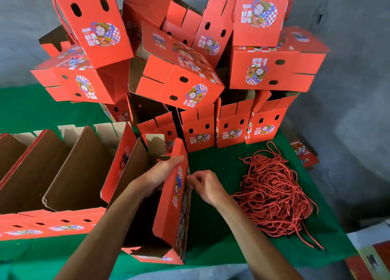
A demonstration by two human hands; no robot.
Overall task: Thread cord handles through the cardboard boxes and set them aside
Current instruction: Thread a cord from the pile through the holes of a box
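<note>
Green table cover [221, 161], grey floor [348, 110], printed flat sheets [371, 256] at right

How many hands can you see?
2. The left hand grips the top edge of the open red box in front; the right hand has its fingers at that box's printed side. None seem hidden.

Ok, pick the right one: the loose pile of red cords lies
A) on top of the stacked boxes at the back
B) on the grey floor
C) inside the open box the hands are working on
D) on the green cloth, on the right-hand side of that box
D: the pile of red cords rests on the green cloth, on the side of the right hand, outside the box that the left hand holds.
</note>
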